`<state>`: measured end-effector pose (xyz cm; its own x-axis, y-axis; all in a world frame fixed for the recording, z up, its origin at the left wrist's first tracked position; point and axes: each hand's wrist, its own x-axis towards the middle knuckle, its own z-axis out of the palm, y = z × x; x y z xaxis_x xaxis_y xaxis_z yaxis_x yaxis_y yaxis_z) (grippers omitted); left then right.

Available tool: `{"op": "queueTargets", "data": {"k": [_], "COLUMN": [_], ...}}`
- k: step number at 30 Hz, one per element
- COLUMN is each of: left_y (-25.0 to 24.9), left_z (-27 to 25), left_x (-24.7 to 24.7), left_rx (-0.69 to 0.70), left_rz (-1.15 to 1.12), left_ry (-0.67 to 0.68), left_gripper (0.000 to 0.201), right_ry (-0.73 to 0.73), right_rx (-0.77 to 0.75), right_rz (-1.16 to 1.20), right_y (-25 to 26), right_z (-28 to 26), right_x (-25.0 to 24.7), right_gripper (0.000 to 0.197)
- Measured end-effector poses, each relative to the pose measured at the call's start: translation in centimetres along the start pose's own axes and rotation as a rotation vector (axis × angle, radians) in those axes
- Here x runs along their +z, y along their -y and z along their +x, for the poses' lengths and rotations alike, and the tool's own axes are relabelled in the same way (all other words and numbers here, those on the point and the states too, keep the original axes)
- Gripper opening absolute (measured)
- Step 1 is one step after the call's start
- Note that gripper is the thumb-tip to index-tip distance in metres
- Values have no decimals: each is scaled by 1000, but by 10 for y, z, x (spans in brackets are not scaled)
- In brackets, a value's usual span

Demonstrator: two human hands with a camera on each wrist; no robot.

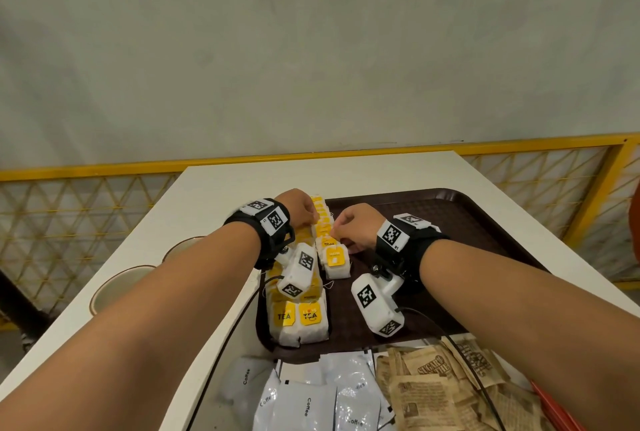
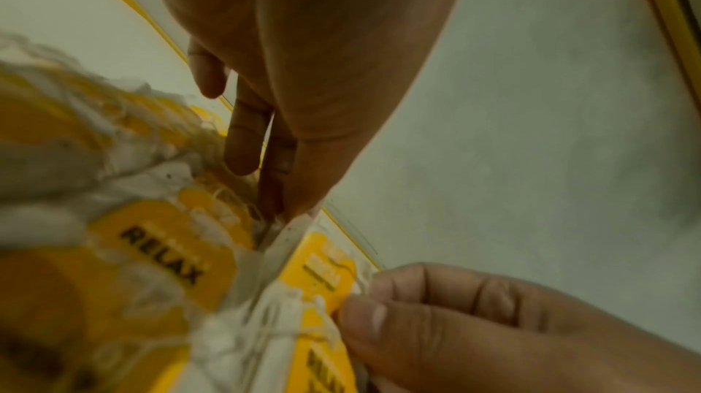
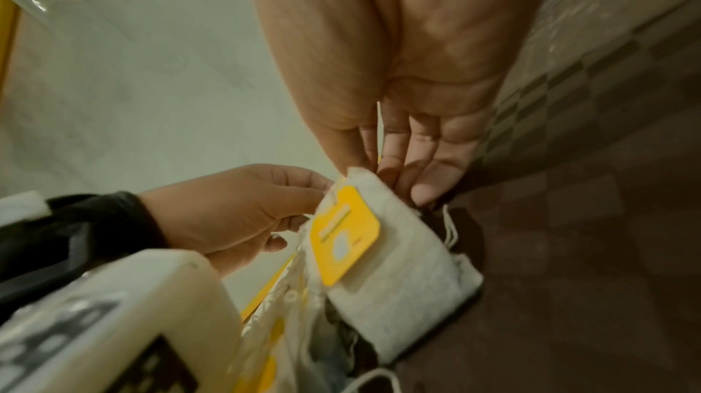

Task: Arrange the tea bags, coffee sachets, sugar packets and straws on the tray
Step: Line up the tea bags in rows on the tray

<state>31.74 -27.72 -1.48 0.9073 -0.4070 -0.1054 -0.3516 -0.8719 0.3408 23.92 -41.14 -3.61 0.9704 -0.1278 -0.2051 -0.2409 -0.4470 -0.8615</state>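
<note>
At 6 o'clock, white coffee sachets (image 1: pixel 311 399) and brown paper sugar packets (image 1: pixel 433 392) are cut off by the frame edge. Two wrist cameras hide part of the white tea bags with yellow tags (image 1: pixel 299 318), which lie in rows at the 9 o'clock side of the dark brown plastic tray (image 1: pixel 485 223). Farther, at 12 o'clock, the left hand (image 1: pixel 299 207) and right hand (image 1: pixel 356 226) each pinch a bag in the rows with curled fingers. Two beige cups (image 1: pixel 117 287) stand on the white table (image 1: pixel 214 195) at 9 o'clock.

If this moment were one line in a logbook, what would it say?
step: lining up tea bags | place: tray | left hand: at row | right hand: at row | coffee sachets: off tray
</note>
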Motion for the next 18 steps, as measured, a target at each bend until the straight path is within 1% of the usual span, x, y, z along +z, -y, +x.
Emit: {"op": "queueTargets", "data": {"k": [3, 5, 7, 9, 12, 14, 16, 18], "left_y": [-1, -1, 0, 0, 2, 2, 3, 4], "left_z": [0, -2, -5, -8, -10, -11, -11, -13], "left_x": [-1, -5, -8, -8, -7, -8, -8, -9], "left_rx": [-7, -12, -1, 15, 41, 73, 101, 122], "left_rz": [-13, -22, -12, 16, 38, 18, -3, -26], "left_ry": [-59, -70, -18, 46, 38, 29, 41, 39], "left_gripper": [10, 19, 26, 21, 24, 19, 13, 9], "right_ry": [-27, -60, -75, -66, -56, -87, -117, -84], "right_rx": [7, 12, 12, 15, 33, 39, -20, -107], "right_rz": [-49, -94, -137, -147, -96, -31, 41, 46], "right_y": [2, 4, 5, 6, 5, 6, 6, 8], "right_z": [3, 5, 6, 6, 8, 9, 11, 13], "right_x": [3, 4, 4, 3, 3, 3, 2, 0], "right_gripper": [27, 28, 29, 29, 23, 21, 19, 19]}}
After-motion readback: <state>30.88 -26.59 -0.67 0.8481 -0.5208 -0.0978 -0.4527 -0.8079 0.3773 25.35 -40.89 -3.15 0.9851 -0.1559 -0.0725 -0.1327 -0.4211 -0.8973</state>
